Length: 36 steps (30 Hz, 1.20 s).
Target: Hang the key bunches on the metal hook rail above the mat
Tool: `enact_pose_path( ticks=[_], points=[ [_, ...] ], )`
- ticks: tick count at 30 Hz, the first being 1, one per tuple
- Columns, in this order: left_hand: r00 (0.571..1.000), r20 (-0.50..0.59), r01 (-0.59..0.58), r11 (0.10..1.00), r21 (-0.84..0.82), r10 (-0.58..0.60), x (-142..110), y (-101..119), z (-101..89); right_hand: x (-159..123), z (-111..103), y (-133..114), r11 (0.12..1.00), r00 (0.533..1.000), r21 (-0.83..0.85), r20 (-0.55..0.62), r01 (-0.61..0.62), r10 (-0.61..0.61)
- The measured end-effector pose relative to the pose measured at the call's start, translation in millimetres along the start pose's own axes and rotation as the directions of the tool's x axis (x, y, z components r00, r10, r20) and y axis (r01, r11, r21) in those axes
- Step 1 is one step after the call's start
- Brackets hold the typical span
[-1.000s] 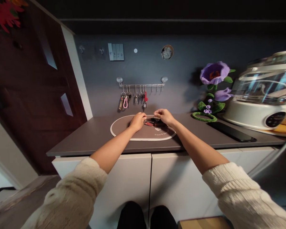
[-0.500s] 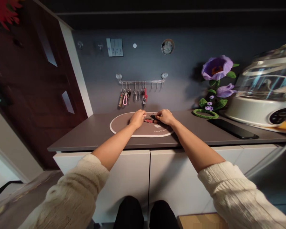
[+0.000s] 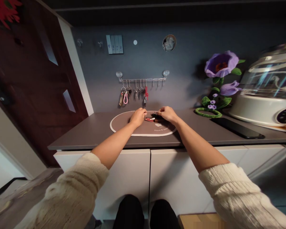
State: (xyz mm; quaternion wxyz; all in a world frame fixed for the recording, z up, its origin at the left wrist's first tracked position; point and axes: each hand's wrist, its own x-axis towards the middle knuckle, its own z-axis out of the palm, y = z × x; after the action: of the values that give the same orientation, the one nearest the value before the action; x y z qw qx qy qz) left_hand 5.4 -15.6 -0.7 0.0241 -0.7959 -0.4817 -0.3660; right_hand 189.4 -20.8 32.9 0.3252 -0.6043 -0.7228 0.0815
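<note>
Cream chunky-knit sleeves [image 3: 238, 190] are pushed back on both forearms above white cabinet doors [image 3: 124, 181]. On the grey tabletop [image 3: 85, 135] lies an oval brown mat [image 3: 121, 125] with a pale rim. The left hand [image 3: 138, 117] is curled narrow, fingers down beside a small red piece [image 3: 149, 120]; the right hand [image 3: 167, 114] is curled over a glossy dark piece [image 3: 156, 116]. Both pieces lie on the mat, partly hidden by the fingers, so their form and any grip are hard to make out. The hands have barely shifted from the earlier frame, the right sitting slightly further from the left. Beyond, keys [image 3: 133, 93] hang from a metal rail [image 3: 143, 79] on the dark wall.
</note>
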Motion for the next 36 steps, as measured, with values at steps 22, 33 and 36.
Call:
enact_pose_path(
  ticks=[22, 33, 36],
  points=[
    [0.986, -0.137, -0.093, 0.996, 0.009, 0.093, 3, 6, -0.4, -5, -2, -8, 0.547, 0.998, 0.837, 0.012, 0.027, -0.066],
    [0.97, -0.21, -0.137, 0.99, -0.042, 0.125, 3, 22, -7.5, -2, 9, -9, 0.529, 0.971, 0.838, -0.005, 0.135, -0.24],
    [0.965, -0.219, -0.156, 0.986, -0.052, 0.141, 3, 24, -9.2, -2, 10, -10, 0.539, 0.963, 0.827, -0.007, 0.157, -0.269]
  ],
)
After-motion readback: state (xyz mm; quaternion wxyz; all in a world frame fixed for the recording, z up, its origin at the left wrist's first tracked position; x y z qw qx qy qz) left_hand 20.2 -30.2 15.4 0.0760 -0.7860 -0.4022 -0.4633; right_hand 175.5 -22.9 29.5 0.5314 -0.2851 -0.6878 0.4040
